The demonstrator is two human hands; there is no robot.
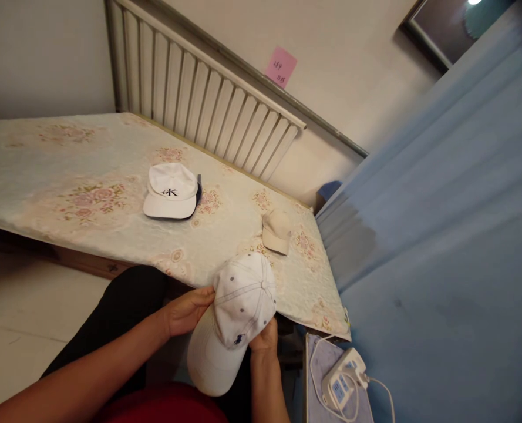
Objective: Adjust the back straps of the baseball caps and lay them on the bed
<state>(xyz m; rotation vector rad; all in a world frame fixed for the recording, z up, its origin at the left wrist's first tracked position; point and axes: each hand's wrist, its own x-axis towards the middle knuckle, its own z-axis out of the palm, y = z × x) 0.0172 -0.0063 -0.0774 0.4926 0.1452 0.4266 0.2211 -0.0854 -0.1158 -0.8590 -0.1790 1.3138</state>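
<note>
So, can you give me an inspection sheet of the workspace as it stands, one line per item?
Surface: flowered cloth, with two caps resting on it.
Caps: held cap is white with a small dark logo, brim pointing toward the person; white cap with black letters and beige cap lie on the cloth.
Clutter: power strip on the small table.
Hands: left hand grips one edge of the held cap; right hand holds the other side, fingers partly hidden.
Cables: white cables around the power strip, one running out of view.
Surroundings: radiator, pink note, blue curtain.
</note>
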